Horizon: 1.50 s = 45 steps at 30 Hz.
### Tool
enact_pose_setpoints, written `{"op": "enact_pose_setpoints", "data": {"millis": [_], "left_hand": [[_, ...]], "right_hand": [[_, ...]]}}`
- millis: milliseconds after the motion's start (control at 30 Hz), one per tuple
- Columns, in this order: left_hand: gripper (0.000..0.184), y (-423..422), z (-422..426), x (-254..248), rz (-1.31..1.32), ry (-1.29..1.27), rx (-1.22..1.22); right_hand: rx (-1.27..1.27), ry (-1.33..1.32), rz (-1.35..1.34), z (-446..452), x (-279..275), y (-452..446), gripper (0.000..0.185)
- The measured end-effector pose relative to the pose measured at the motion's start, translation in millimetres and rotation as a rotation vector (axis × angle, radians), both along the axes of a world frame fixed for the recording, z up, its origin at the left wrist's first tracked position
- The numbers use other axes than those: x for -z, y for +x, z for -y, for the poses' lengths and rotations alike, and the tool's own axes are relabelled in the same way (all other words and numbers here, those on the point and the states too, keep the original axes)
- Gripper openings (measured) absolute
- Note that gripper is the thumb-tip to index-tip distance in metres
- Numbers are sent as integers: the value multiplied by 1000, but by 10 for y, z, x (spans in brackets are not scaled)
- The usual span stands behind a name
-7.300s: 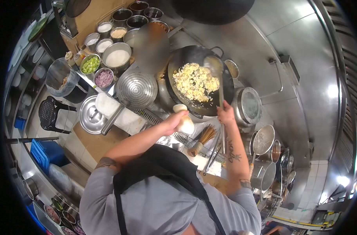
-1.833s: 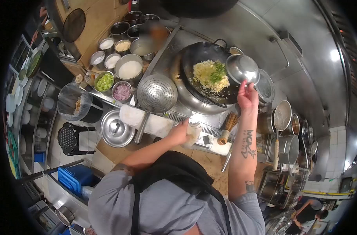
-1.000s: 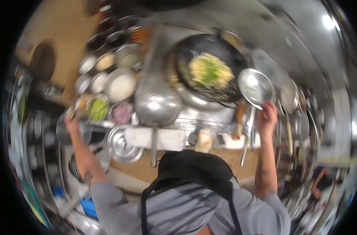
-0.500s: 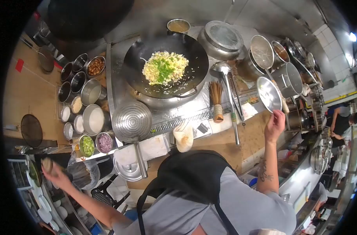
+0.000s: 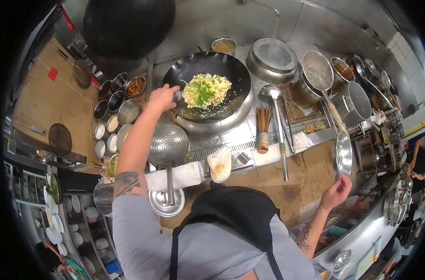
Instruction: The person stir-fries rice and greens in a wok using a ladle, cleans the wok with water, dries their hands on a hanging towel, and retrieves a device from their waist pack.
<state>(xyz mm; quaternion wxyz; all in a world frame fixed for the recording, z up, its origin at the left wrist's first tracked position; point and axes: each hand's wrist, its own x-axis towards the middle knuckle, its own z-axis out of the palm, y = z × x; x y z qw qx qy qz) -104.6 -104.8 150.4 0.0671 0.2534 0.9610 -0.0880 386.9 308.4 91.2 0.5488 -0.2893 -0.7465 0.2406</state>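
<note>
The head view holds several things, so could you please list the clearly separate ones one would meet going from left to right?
Dark round mesh strainer → bowl of brown pieces → left hand → yellow-and-white food with greens in the wok → bristle brush → steel bowl held in the right hand.

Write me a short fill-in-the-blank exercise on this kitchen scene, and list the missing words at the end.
1. Of the wok and the metal bowl, the left hand is nearer to the ____.
2. Of the same two, the right hand holds the ____.
3. The bits scattered on top of the pale food are coloured ____.
4. In the head view, the perforated strainer is to the ____ of the brush.

Missing words: wok; metal bowl; green; left.
</note>
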Motion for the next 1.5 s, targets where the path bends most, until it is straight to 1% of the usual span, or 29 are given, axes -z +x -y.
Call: {"op": "enact_pose_setpoints", "data": {"millis": [67, 167, 267, 367, 433, 500, 567, 600, 667, 700, 733, 800, 833, 867, 900, 967, 1000, 1067, 1100, 1133, 1200, 1233, 1267, 1300, 1333, 1400, 1433, 1467, 1500], "left_hand": [[73, -161, -205, 0, -22, -76, -39], [74, -275, -311, -65, -55, -72, -107], [69, -223, -212, -126, -39, -113, -54], [72, -169, 95, -76, 10, 246, -116], [75, -262, 329, 239, -31, 629, -90], [76, -134, 581, 331, -67, 961, -100], [74, 222, 786, 180, -102, 1226, -107], [72, 353, 952, 148, -123, 1301, -101], [70, 670, 1392, 77, 0, 1517, -141], [69, 855, 1646, 35, -22, 1540, -208], [70, 1067, 1892, -85, 46, 1657, -233], [70, 1341, 2522, -81, -138, 1610, -310], [70, 1560, 2746, -233, -152, 1646, -427], [70, 1675, 3021, -186, -238, 1695, -526], [70, 1788, 3257, -180, -414, 1621, -597], [62, 2006, 3712, -48, -590, 1666, -797], [56, 2072, 3974, 111, -689, 1618, -887], [53, 2196, 4427, 448, -741, 1522, -1061], [52, 2214, 4639, 683, -762, 1466, -1112], [52, 2208, 4838, 945, -783, 1410, -1161], [52, 2116, 5057, 1293, -800, 1328, -1251], [52, 2049, 5116, 1414, -793, 1303, -1294], [53, 1964, 5171, 1544, -782, 1279, -1334], [54, 1865, 5241, 1694, -754, 1325, -1353], [54, 1805, 5209, 1729, -746, 1282, -1397], [54, 1643, 5101, 1747, -727, 1190, -1472], [57, 1552, 5255, 1998, -700, 1295, -1423], [58, 1519, 5425, 2252, -672, 1389, -1409], [59, 1482, 5580, 2490, -633, 1484, -1393]], "right_hand": [[19, -15, 18, 94, 28, 119, 19], [51, 23, 84, 205, 77, 297, 19], [49, -40, 61, 314, 154, 345, 18], [-1, -97, 76, 401, 201, 236, 18], [-71, -123, 93, 479, 180, 50, 18], [-144, -110, 112, 539, 136, -153, 18], [-230, -67, 119, 611, 120, -407, 18], [-258, -44, 131, 667, 106, -517, 18], [-348, 10, 155, 744, 50, -744, 17], [-390, 7, 146, 767, 51, -855, 17], [-426, 2, 140, 781, 62, -949, 17], [-510, -26, 162, 775, 94, -1113, 16], [-531, -39, 175, 759, 89, -1194, 16], [-564, -1, 206, 731, 60, -1276, 16], [-590, 35, 237, 698, 18, -1347, 16], [-629, 34, 268, 742, -154, -1465, 17], [-658, 97, 274, 670, -222, -1519, 17], [-577, 263, 338, 699, -465, -1582, 16], [-569, 222, 330, 580, -488, -1578, 15], [-582, 268, 304, 533, -552, -1592, 17], [-575, 251, 346, 330, -659, -1541, 17], [-514, 400, 361, 365, -770, -1524, 18], [-423, 318, 398, 164, -749, -1434, 19], [-378, 345, 369, -94, -778, -1314, 21], [-333, 372, 340, -267, -823, -1206, 23], [-103, 586, 303, 95, -1206, -1028, 21], [150, 729, 351, 68, -1274, -871, 17], [213, 716, 306, -80, -1312, -666, 17], [324, 731, 335, -220, -1322, -411, 19]]}}
